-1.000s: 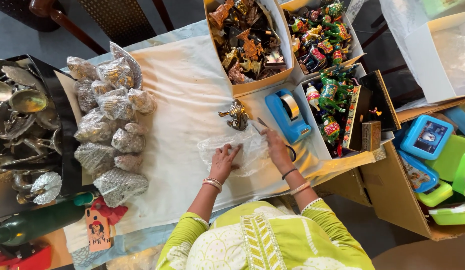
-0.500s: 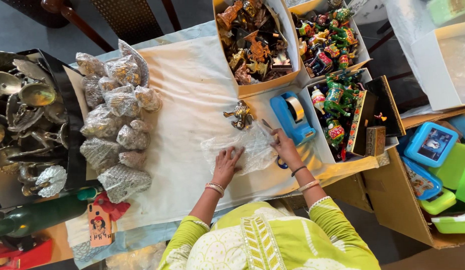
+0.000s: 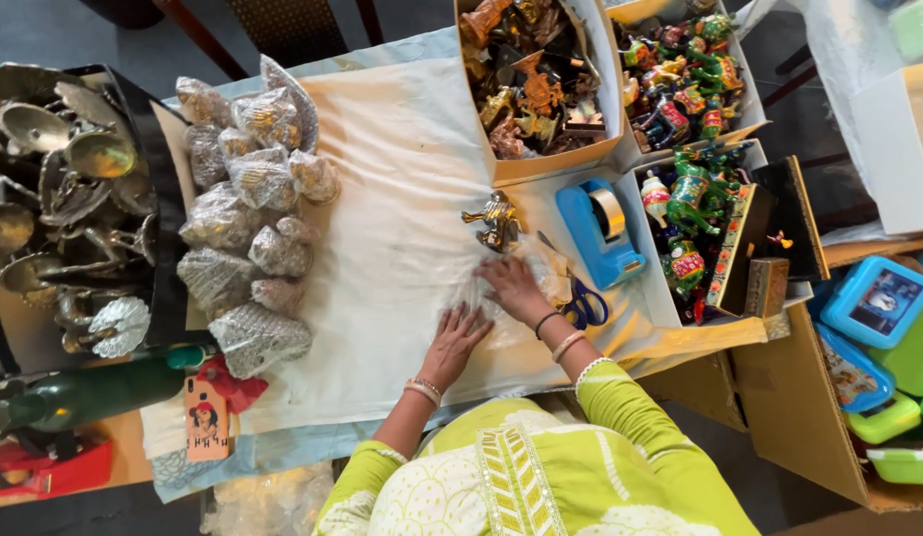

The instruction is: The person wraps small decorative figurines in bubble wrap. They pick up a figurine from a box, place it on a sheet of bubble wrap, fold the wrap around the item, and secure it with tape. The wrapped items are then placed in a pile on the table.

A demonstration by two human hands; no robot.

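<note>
Both my hands lie flat, fingers spread, holding nothing: left hand [image 3: 456,337] and right hand [image 3: 514,288] press the clear crinkled plastic sheet [image 3: 516,298]. The small brass figurine [image 3: 494,220] stands just beyond the sheet, nearer my right hand.

bare white cloth [image 3: 402,199] open mid-table, wrapped bundles [image 3: 248,213] crowding left, brass figurine [image 3: 496,220] and tape dispenser [image 3: 600,233] blocking right
</note>
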